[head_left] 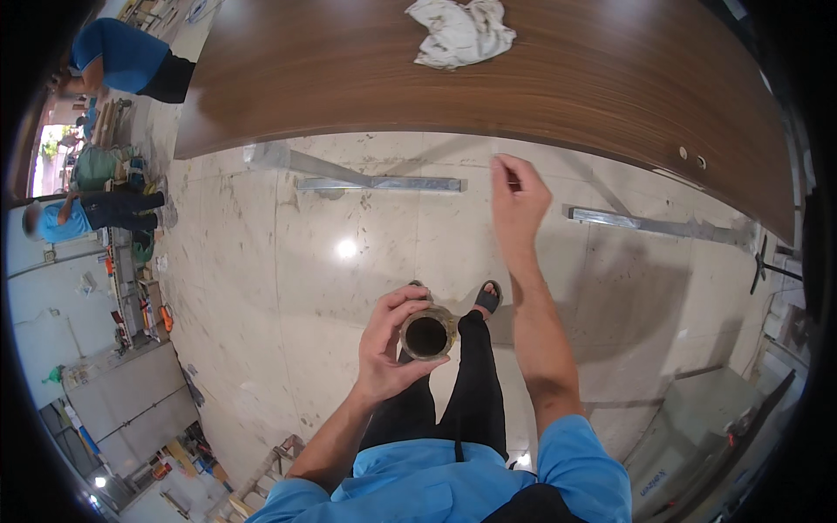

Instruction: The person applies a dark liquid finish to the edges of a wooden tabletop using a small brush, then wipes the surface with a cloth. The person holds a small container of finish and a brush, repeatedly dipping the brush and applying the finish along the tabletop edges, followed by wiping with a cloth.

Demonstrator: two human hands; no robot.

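nearest, blue shirt sleeves (453,475) along the lower edge, black trousers (475,392) below them, sandalled feet (488,298) on pale marble floor (261,288). just above the knees, left hand (388,349) wrapped round a short open can (427,336), round, dull metal rim, dark inside, mouth facing up; fingers (405,307) curled over the far rim, thumb (418,370) pressed on the near side, grip closed firmly on it. to the right and further out, right hand (516,205) raised on an outstretched forearm, holding nothing, fingers loosely half bent with tips drawn together, well apart from the can, hovering before the near edge of the table. beyond, shiny metal table legs (379,183) on the floor, then a long brown wood-grain table top (392,78) curving across the upper part. on its far side, crumpled white rag (462,30). far left, two other people in blue shirts (118,57) bent over cluttered work benches (131,288), tools and odd items strewn there, too small to make out.
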